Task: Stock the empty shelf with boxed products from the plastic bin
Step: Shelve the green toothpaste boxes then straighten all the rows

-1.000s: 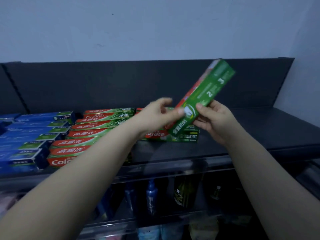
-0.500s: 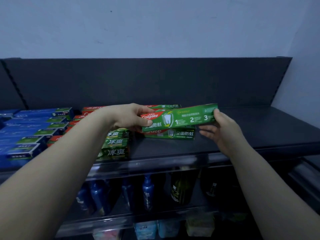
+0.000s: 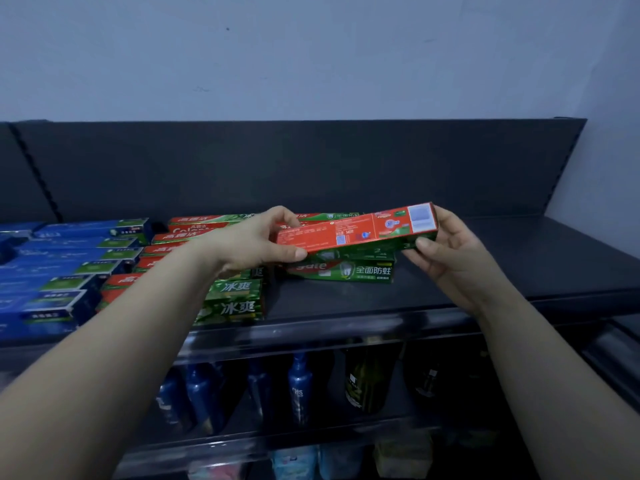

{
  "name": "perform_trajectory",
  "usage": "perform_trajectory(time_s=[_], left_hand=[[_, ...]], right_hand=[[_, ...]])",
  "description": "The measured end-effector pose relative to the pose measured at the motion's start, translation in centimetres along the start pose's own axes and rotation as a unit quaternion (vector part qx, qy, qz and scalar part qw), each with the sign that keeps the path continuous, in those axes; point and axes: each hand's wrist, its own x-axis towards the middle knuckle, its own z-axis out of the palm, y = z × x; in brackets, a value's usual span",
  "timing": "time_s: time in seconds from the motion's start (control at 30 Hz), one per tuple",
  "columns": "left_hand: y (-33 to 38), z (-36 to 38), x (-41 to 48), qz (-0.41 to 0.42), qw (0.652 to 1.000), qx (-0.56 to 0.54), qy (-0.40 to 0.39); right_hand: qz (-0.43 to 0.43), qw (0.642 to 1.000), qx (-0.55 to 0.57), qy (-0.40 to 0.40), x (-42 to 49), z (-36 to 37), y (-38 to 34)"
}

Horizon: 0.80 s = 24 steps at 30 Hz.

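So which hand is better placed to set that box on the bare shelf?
Likely the right hand: it pinches the toothpaste box at the end beside the bare shelf; the left hand grips the end above the green boxes.

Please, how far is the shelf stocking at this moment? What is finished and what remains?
Done: blue boxes and red-green boxes fill the left side of the shelf. In hand: the left hand and right hand grip one box by its ends, red face up, just above a pile of green boxes. Left: set it down; the shelf's right part is bare. The bin is out of view, so remaining stock is unknown.
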Motion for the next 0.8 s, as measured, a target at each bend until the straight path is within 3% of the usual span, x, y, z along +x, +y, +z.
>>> perform_trajectory(time_s=[0.07,0.13,0.2,0.3,0.47,0.57,0.63,0.7,0.8], left_hand=[[0.0,0.8,0.1,0.084,0.976,0.167,0.11],[-0.2,2.0,0.2,0.181,0.912,0.289,0.228],[-0.7,2.8,0.2,0.22,0.882,0.312,0.276],[-1.6,2.8,0.1,0.235,0.873,0.312,0.293],[-2.0,2.6,0.2,0.225,0.878,0.319,0.277],[-1.8,2.4,0.1,0.168,0.883,0.392,0.197],[-1.5,2.7,0.1,0.122,0.868,0.458,0.147],[-1.3,3.1,0.4,0.094,0.841,0.521,0.113],[-1.2,3.3,1.0,0.066,0.827,0.555,0.062]], right_hand=[[0.026,1.0,-0.004,-0.001,0.0,0.3,0.1],[0.035,0.999,-0.025,0.003,0.0,0.7,0.3],[0.015,0.999,-0.048,0.016,0.0,0.9,0.3],[-0.005,0.998,-0.064,0.028,0.0,1.4,0.2],[-0.013,0.998,-0.061,0.023,0.0,1.4,0.2],[-0.008,0.997,-0.073,0.011,-0.1,1.1,0.3],[0.005,0.988,-0.155,0.01,-0.1,0.8,0.6],[0.029,0.961,-0.276,0.004,-0.1,0.4,1.2],[0.031,0.875,-0.483,-0.01,0.0,-0.4,2.6]])
